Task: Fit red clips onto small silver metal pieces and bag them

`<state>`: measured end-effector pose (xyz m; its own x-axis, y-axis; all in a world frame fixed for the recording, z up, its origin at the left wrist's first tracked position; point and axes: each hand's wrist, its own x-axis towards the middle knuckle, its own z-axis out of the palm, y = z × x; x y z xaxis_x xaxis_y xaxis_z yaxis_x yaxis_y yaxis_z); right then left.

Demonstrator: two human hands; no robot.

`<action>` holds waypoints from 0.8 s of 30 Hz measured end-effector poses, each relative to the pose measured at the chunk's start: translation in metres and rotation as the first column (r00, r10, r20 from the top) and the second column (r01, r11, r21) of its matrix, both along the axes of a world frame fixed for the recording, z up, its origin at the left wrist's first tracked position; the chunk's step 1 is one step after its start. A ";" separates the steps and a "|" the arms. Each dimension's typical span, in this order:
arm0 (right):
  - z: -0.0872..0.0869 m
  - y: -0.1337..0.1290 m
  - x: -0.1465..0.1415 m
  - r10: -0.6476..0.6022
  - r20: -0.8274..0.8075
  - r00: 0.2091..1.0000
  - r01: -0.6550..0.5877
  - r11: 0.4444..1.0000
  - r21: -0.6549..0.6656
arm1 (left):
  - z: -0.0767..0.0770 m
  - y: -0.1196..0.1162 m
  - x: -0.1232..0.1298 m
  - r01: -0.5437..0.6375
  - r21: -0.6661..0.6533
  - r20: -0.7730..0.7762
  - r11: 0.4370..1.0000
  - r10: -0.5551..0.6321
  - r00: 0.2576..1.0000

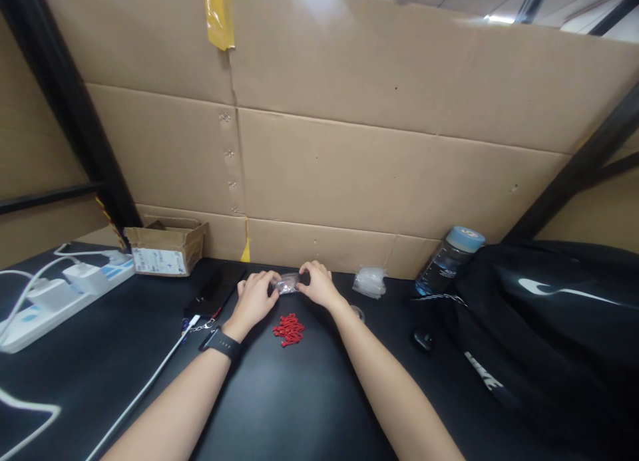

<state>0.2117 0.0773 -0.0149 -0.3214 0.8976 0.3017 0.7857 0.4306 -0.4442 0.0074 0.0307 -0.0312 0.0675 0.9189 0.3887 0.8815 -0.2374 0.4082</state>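
Note:
Both hands meet at a small clear plastic bag point(286, 284) on the black table, near the cardboard wall. My left hand point(255, 297) pinches the bag's left end, and a dark watch sits on that wrist. From the other side, my right hand point(319, 285) has its thumb and fingers closed on the right end. Something small and reddish shows inside the bag, too small to name. Just nearer to me than the bag lies a loose heap of red knotted cords point(289, 329), touched by neither hand.
Folded clear plastic bags point(370, 283) and a partly hidden tape roll point(358, 313) lie to the right. Further right are a water bottle point(442, 265), a small black case point(423, 339) and a black backpack point(554, 328). Leftward are a phone point(214, 291), an opened carton point(167, 248) and a power strip point(70, 301).

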 end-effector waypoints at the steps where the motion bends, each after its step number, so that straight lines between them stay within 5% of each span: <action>1: 0.001 -0.002 0.000 0.061 0.001 0.998 -0.061 0.998 0.031 | -0.001 -0.001 0.000 0.017 0.035 -0.047 0.999 -0.015 0.999; 4: 0.004 -0.007 0.000 0.212 0.086 0.974 -0.217 0.974 0.057 | -0.002 -0.002 0.000 0.080 0.080 -0.140 0.994 -0.068 0.988; 7: 0.004 -0.012 -0.002 0.237 0.179 0.955 -0.244 0.970 0.015 | -0.002 -0.004 0.000 0.113 0.051 -0.165 0.992 -0.103 0.981; 13: 0.000 -0.014 -0.007 0.200 0.118 0.973 -0.201 0.980 -0.003 | 0.000 -0.004 0.000 0.112 0.016 -0.136 0.994 -0.109 0.985; 19: 0.003 -0.011 -0.008 0.085 -0.105 0.991 -0.091 0.994 -0.055 | 0.010 -0.004 -0.001 -0.013 0.065 0.005 0.998 0.013 1.000; 24: 0.003 -0.008 -0.005 0.030 -0.122 0.992 -0.040 0.996 -0.082 | 0.014 -0.005 0.000 -0.095 0.037 0.052 0.995 0.093 0.994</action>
<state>0.2063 0.0689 -0.0117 -0.3193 0.9102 0.2637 0.7095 0.4141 -0.5703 0.0070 0.0252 -0.0175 -0.0393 0.9040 0.4258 0.8793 -0.1712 0.4445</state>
